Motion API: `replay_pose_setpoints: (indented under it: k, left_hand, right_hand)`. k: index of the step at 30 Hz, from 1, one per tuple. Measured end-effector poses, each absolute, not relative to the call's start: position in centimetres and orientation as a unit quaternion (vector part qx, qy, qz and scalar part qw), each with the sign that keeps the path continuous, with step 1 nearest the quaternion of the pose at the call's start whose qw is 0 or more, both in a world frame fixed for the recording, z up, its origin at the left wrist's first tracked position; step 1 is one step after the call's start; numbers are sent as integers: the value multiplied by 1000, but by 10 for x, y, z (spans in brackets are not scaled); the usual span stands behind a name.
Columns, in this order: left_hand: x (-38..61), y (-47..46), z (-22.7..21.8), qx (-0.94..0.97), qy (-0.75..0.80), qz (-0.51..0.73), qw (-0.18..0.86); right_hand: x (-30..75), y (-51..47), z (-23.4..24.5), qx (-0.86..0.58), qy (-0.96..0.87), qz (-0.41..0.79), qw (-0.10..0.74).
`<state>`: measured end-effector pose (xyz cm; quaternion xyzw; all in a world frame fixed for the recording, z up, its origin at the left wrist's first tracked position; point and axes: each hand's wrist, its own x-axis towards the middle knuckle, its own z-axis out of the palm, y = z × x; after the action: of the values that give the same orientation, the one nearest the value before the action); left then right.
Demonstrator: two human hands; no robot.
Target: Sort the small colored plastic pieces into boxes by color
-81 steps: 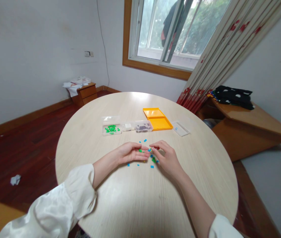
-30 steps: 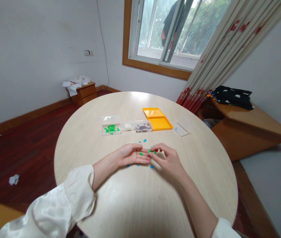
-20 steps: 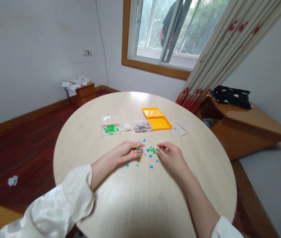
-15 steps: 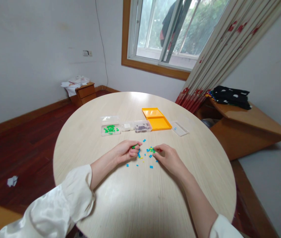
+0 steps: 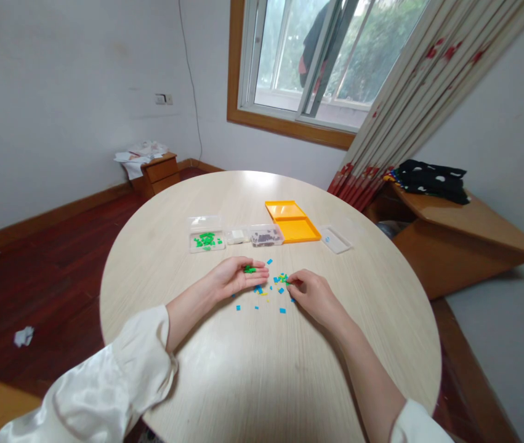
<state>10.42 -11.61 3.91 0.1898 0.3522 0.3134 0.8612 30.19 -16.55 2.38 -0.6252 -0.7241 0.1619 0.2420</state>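
My left hand [image 5: 238, 277] is turned palm up with its fingers stretched out, holding several small green building bricks [image 5: 249, 269] on the palm and fingers. Close to the right of it, my right hand [image 5: 311, 290] is pinched at the edge of a small pile of blue, yellow and green bricks [image 5: 282, 279]. A green brick [image 5: 288, 283] shows at its fingertips. Loose blue bricks [image 5: 282, 311] and a yellow brick [image 5: 264, 294] lie around and between the hands on the table.
Across the round table [image 5: 262, 381] stand a clear box of green bricks [image 5: 207, 241], a small white item [image 5: 236, 236], a clear box of dark bricks [image 5: 266, 236], an open orange case [image 5: 295, 230] and a clear tray [image 5: 336, 240] with a few light-blue bits.
My left hand has opened from a curled grip, showing the green bricks on its palm. My right hand has stayed at the pile.
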Motion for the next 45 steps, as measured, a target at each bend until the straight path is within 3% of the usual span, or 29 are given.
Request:
replay_pose_setpoints:
  k: [45]
  left_hand:
    - [101, -114, 39, 199, 343, 313, 863]
  right_hand:
    - [296, -163, 14, -601, -739, 136, 271]
